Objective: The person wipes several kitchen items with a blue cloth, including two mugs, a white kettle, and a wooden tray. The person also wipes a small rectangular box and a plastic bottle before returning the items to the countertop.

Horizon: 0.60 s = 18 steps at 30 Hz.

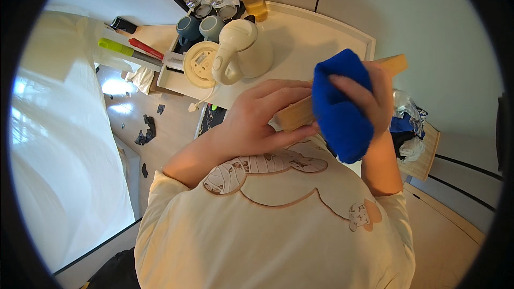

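Observation:
A pale wooden block or board (295, 114), only its two ends showing, is held slantwise in front of my chest. My left hand (277, 114) grips its near left end, thumb below and fingers above. Bunched over the middle of the wood is a blue cloth (341, 108), which my right hand (369, 96) clasps from the right, its fingers pressed into the folds. The cloth hides the middle of the wood. Beyond my hands, a white electric kettle (251, 52) stands on a white tray-like tabletop (309, 28), beside its round kettle base (200, 64).
Two mugs (211, 28), upturned glasses (227, 11) and a bottle of yellowish liquid (253, 2) stand at the back left. A green-handled tool (116, 46) juts out leftward. Plastic bags (411, 148) lie on a small wooden surface (427, 156) at right. Black scraps (148, 128) litter the floor.

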Motion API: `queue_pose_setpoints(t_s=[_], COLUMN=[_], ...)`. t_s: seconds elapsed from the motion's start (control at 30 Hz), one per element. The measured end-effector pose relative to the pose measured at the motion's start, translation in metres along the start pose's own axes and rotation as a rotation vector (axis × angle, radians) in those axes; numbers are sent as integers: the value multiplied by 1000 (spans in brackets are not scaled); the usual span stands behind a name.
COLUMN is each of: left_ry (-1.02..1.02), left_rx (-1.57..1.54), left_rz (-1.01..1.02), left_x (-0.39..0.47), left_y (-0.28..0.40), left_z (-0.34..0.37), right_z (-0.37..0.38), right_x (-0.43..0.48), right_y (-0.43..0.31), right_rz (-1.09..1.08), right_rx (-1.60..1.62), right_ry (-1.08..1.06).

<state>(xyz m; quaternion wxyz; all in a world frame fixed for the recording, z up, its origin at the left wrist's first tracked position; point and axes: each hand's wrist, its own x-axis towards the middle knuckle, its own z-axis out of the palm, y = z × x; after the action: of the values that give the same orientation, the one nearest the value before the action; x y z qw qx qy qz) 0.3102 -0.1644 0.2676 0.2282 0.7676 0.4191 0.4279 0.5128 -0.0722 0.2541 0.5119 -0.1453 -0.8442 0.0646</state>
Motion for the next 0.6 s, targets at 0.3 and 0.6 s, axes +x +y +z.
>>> queue_pose_setpoints(t_s=[0.3,0.6], left_ry=[-72,-29], left_rx=[-82,-37], left_rz=[-445,-344], left_x=[-34,-30], left_y=[-4,-2], left_z=[-21,-20], right_z=[23,4], right_x=[1,-10], right_y=[-28,1], right_rz=[35,157], right_rx=[-79,-281], right_ry=[-212,-80])
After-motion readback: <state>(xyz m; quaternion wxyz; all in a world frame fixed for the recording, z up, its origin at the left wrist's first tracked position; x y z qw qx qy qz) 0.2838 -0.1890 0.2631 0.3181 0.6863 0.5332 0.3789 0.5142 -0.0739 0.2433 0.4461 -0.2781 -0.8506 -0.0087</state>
